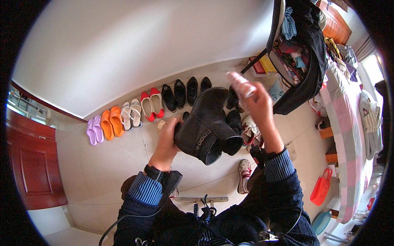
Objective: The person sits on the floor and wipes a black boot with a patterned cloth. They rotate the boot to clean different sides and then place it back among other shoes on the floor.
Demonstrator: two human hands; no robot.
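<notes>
Black boot [201, 119], left hand [167, 135] clamped on its side
It's up off the floor [111, 176], between the hands. Right hand [256, 98] is raised near the toe [215, 94], too blurred to tell if it's gripping anything. I'd hold firm with the left and turn the boot slowly, side by side.

Between the hands, the way is blocked by the black boots [198, 119], which are gripped by the left hand [167, 134]; a gap is left between them and the right hand [257, 99]. Farther out, reach is limited by the shoe row [168, 97] and the wall [143, 45]. Wide floor [102, 172] is left open on the left, while the right side is crowded by the black wardrobe [315, 61], the red bag [321, 187] and the bed [349, 160].
</notes>
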